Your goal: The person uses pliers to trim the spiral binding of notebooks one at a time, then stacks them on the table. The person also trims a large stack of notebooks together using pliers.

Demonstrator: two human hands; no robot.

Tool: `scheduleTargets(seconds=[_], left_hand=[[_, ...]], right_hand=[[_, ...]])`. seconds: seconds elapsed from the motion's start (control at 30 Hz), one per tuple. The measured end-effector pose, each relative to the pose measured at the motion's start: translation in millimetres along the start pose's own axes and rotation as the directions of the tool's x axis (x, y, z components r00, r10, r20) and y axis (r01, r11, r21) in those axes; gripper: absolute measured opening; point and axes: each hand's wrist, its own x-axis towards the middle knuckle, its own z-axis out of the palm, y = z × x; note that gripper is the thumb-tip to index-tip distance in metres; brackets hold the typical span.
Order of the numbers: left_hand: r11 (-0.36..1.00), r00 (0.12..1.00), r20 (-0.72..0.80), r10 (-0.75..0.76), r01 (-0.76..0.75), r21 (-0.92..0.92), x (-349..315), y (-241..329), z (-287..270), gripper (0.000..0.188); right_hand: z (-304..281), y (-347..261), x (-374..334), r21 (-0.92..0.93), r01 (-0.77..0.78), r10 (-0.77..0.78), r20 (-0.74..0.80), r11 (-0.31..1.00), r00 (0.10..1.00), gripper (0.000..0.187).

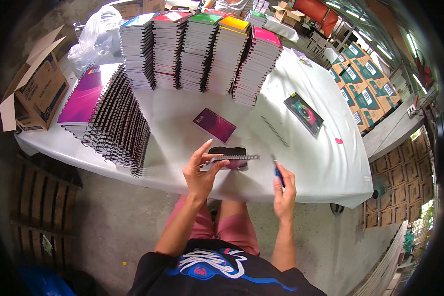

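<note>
My left hand (200, 170) pinches a small spiral-bound notebook (238, 158), turned so that its wire coil faces up. Behind and below it shows a dark shape with rounded edges (227, 150), partly covered. To the right, apart from the notebook, my right hand (284, 191) is closed round a slim blue-handled tool (278, 173); its thin tip is blurred, so I cannot tell the kind. A purple notebook (215, 126) lies flat just beyond my left hand. Further right are a loose wire coil (275, 131) and a black notebook with a colourful round design (304, 114).
Tall stacks of spiral notebooks (197, 54) line the table's far side. A big stack of purple-covered notebooks (118, 111) stands at left, beside an open cardboard box (37, 93) and a plastic bag (96, 42). A red scrap (339, 141) lies on the white tablecloth (325, 167).
</note>
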Motion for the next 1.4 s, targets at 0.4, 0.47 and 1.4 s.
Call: scheduleTargets(seconds=[0.4,0.47,1.4], left_hand=[[0.975,0.977,-0.029,0.21,-0.207,0.082,-1,26,3,0.066],[0.977,0.978,-0.047,0.205,-0.201,0.077,-2,26,5,0.066],[0.889,0.994,0.08,-0.073,0.101,-0.446,19,90,-32,0.061]], right_hand=[[18,-80,-3,-0.187,0.266,-0.223,0.224,0.946,0.949,0.034],[17,-79,-3,-0.185,0.288,-0.242,0.239,0.939,0.941,0.033],[51,-37,27,0.752,-0.164,-0.017,0.226,0.638,0.974,0.057]])
